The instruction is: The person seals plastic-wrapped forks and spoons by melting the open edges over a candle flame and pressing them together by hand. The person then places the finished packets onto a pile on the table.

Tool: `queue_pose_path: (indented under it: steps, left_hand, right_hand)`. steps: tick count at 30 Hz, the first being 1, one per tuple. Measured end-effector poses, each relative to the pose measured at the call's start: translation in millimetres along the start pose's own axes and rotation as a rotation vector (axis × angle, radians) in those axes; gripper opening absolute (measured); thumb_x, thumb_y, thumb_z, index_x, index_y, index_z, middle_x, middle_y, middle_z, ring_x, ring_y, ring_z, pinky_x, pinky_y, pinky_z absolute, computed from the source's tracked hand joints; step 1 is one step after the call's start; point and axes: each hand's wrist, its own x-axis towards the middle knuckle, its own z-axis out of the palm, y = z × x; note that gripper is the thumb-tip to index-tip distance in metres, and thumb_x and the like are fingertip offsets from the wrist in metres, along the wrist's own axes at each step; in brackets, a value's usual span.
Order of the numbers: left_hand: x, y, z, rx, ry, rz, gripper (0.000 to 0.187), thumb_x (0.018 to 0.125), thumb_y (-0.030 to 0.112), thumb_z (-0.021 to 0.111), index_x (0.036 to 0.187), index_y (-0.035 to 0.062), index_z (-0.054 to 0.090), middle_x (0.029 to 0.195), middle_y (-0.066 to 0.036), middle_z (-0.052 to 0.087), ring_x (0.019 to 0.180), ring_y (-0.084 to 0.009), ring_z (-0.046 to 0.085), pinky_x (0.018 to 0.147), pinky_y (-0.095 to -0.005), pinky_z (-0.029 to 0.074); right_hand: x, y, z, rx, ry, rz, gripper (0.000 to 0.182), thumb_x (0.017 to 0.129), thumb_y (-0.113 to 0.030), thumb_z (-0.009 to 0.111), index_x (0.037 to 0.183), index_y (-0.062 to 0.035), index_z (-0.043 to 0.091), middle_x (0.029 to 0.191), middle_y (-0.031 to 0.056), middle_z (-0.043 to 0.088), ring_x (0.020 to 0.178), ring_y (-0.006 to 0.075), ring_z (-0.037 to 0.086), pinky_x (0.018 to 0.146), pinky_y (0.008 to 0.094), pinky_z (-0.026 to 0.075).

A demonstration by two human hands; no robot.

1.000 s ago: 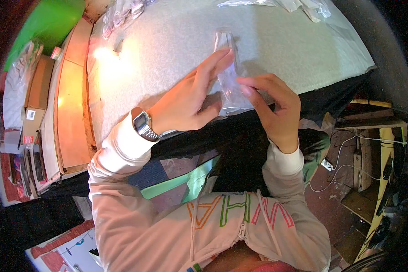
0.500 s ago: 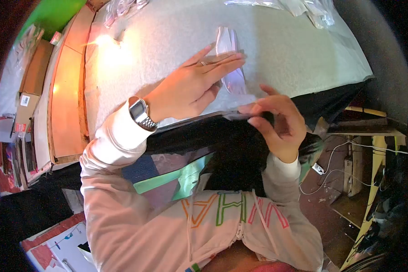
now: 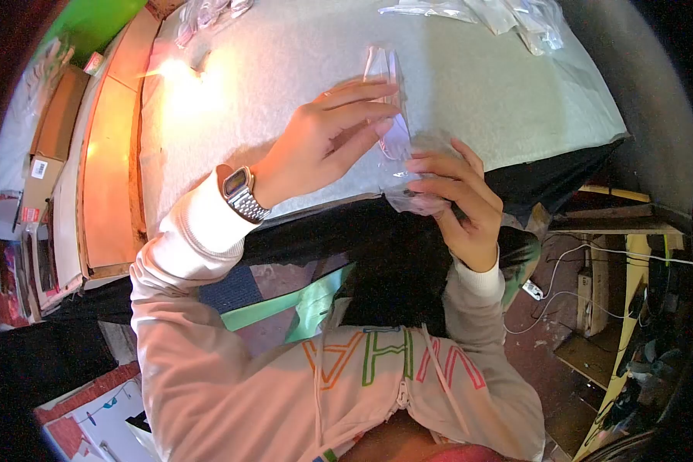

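Note:
A clear plastic bag (image 3: pixel 393 146) with a pale, folded item inside lies on the white-covered table, its lower end near the front edge. My left hand (image 3: pixel 339 127), the one with the wristwatch (image 3: pixel 237 183), rests over the bag's upper part with its fingers spread. At the bag's lower end is my right hand (image 3: pixel 462 196), its thumb and fingers closed on the loose clear plastic that hangs over the table edge.
The white-covered table (image 3: pixel 285 61) has more plastic bags (image 3: pixel 516 19) at the back right and others (image 3: pixel 208 17) at the back left. A bright light glares at the left. Cardboard boxes (image 3: pixel 60 115) stand far left; white cables (image 3: pixel 566 289) hang at the lower right.
My left fingers have spread and drawn slightly back to the left over the bag. My right hand has shifted a little left, and the plastic at the table edge now looks crumpled and wider.

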Motion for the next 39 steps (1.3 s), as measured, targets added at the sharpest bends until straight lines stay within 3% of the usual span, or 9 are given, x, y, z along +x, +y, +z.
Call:
queue_pose_path:
  steps: [10,13,16,19,22,25,32,36,39]
  left_hand:
    - [1.1,13.0,5.3,0.424,-0.368,-0.055,0.041,0.097,0.026,0.039,0.135,0.0144,0.046,0.150,-0.011,0.025,0.140,-0.0324,0.018,0.111,-0.0534,0.013]
    - [-0.6,17.2,3.6,0.508,-0.330,-0.045,0.039,0.097,0.028,0.037,0.134,0.0190,0.048,0.152,-0.012,0.021,0.141,-0.0321,0.014,0.111,-0.0537,0.010]
    - [-1.1,10.8,5.8,0.484,-0.124,-0.021,0.038,0.096,0.024,0.042,0.131,0.0134,0.050,0.146,-0.015,0.033,0.138,-0.0332,0.024,0.111,-0.0516,0.016]
    - [5.4,4.7,-8.4,0.225,-0.054,0.079,0.031,0.092,0.015,0.051,0.121,0.0050,0.057,0.131,-0.018,0.051,0.127,-0.0349,0.041,0.106,-0.0471,0.030]
    - [3.6,8.2,4.8,0.099,0.079,0.133,0.019,0.084,0.007,0.059,0.102,0.0028,0.065,0.107,-0.014,0.063,0.105,-0.0310,0.058,0.093,-0.0398,0.043]
    - [3.8,11.3,10.7,0.083,0.120,0.171,0.014,0.082,0.004,0.060,0.094,0.0016,0.065,0.096,-0.011,0.065,0.092,-0.0292,0.062,0.084,-0.0365,0.047]
    - [-3.7,28.3,-13.4,-0.150,-0.007,0.195,0.018,0.073,0.014,0.073,0.081,0.0050,0.060,0.080,-0.009,0.061,0.072,-0.0245,0.058,0.066,-0.0315,0.044]
    - [-10.8,38.6,7.5,-0.156,0.073,0.076,0.015,0.077,0.012,0.072,0.080,0.0034,0.061,0.071,-0.006,0.058,0.062,-0.0184,0.055,0.058,-0.0282,0.041]
    - [-19.2,37.3,10.2,-0.270,0.043,-0.215,0.010,0.081,0.008,0.069,0.079,0.0022,0.061,0.067,-0.005,0.055,0.054,-0.0119,0.047,0.050,-0.0256,0.035]
  right_hand:
    - [2.4,-1.1,2.8,0.079,-0.017,-0.033,0.014,0.074,-0.009,0.068,0.088,-0.0111,0.070,0.089,-0.0009,0.070,0.094,0.0192,0.065,0.102,0.0425,0.032]
    - [1.1,2.0,2.4,0.111,0.005,-0.019,0.015,0.073,-0.007,0.069,0.087,-0.0110,0.070,0.089,-0.0001,0.071,0.093,0.0194,0.066,0.101,0.0424,0.033]
    - [0.3,2.2,-3.5,0.151,0.005,0.017,0.016,0.072,-0.007,0.070,0.087,-0.0104,0.069,0.089,0.0008,0.071,0.094,0.0193,0.066,0.101,0.0424,0.033]
    - [-3.2,-2.4,-7.9,0.192,0.010,0.118,0.015,0.071,-0.007,0.070,0.085,-0.0091,0.068,0.089,0.0019,0.071,0.097,0.0197,0.065,0.100,0.0421,0.035]
    - [-3.4,-3.0,-9.8,0.164,-0.017,0.066,0.012,0.072,-0.006,0.070,0.083,-0.0072,0.068,0.088,0.0040,0.069,0.093,0.0205,0.065,0.095,0.0423,0.038]
    - [0.7,-4.5,-8.2,0.189,0.034,0.012,0.010,0.073,-0.003,0.068,0.083,-0.0042,0.067,0.084,0.0060,0.067,0.084,0.0214,0.063,0.084,0.0372,0.043]
    - [11.1,-16.2,-4.5,0.197,0.149,0.354,0.008,0.077,0.000,0.068,0.085,-0.0009,0.065,0.080,0.0070,0.064,0.073,0.0159,0.059,0.067,0.0264,0.044]
    - [7.5,-16.9,4.0,0.351,0.292,0.467,0.010,0.079,-0.003,0.069,0.087,-0.0019,0.064,0.081,0.0059,0.064,0.073,0.0119,0.057,0.071,0.0252,0.043]
    - [5.5,-17.4,6.5,0.423,0.353,0.484,0.012,0.078,-0.004,0.069,0.089,-0.0028,0.063,0.083,0.0051,0.065,0.075,0.0119,0.058,0.074,0.0247,0.041]
